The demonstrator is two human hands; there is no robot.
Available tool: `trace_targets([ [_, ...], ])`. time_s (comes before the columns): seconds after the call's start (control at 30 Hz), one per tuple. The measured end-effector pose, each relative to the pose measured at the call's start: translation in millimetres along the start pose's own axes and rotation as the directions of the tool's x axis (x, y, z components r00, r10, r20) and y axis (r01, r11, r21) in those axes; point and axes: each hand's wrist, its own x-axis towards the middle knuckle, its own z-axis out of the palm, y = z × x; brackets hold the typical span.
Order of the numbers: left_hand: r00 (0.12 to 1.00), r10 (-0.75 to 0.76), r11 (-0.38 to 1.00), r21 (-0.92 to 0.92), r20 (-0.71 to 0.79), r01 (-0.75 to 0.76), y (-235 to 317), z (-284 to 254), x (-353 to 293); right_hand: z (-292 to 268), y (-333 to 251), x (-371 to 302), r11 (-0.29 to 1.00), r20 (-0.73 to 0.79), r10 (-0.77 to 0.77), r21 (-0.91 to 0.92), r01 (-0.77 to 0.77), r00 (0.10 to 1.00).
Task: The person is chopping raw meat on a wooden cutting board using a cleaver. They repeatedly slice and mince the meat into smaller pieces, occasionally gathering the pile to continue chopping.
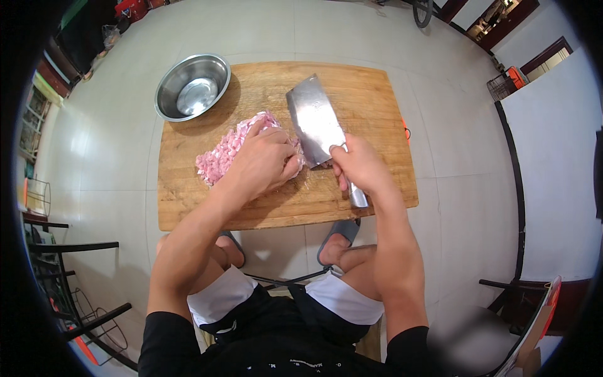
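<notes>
Pale pink diced raw meat (221, 154) lies heaped on a wooden cutting board (370, 94). My left hand (265, 157) rests over the right part of the heap, its fingers curled onto the meat; the fingertips are partly hidden. A broad metal cleaver (314, 119) is in my right hand (359, 162), which is closed around the top of the handle and the base of the blade. The flat of the blade faces up, tilted, just right of the meat. The handle's end sticks out below my right hand.
A steel bowl (198, 94) stands at the board's far left corner, with nothing seen in it. Below the near edge are my slippered feet on the tiled floor (440, 151). Black metal racks (75, 248) stand at left, and a white wall (553, 182) is at right.
</notes>
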Motion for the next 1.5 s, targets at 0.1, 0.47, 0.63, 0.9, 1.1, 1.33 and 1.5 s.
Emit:
trace_targets([
  [0.1, 0.999, 0.033, 0.999, 0.014, -0.002, -0.033, 8, -8, -2, -16, 17, 9, 0.991, -0.012, 0.025, 0.135, -0.023, 1.0],
  [0.47, 0.989, 0.063, 0.998, 0.004, -0.137, -0.063, 9, 1, -11, -4, -1, -67, 0.911, -0.24, -0.242, -0.389, 0.135, 0.94],
  [0.63, 0.985, 0.114, 0.991, 0.09, -0.127, -0.102, 8, 7, -17, 12, -13, -93, 0.89, -0.142, -0.186, -0.443, 0.106, 0.972],
  [0.9, 0.978, 0.084, 0.996, 0.052, -0.192, -0.076, 9, 15, -16, 16, -10, -101, 0.836, -0.08, -0.276, -0.512, 0.198, 0.958],
  [1.1, 0.981, 0.039, 0.998, 0.057, -0.191, -0.028, 11, 19, -12, 20, -14, -100, 0.842, -0.077, -0.263, -0.504, 0.19, 0.962],
  [1.33, 0.987, 0.031, 0.999, 0.038, -0.155, -0.025, 10, 23, -10, 25, -20, -99, 0.821, -0.01, -0.252, -0.532, 0.208, 0.968],
  [1.5, 0.985, 0.048, 0.999, 0.027, -0.166, -0.044, 8, 26, -8, 40, -29, -73, 0.787, -0.044, -0.154, -0.61, 0.096, 0.987],
])
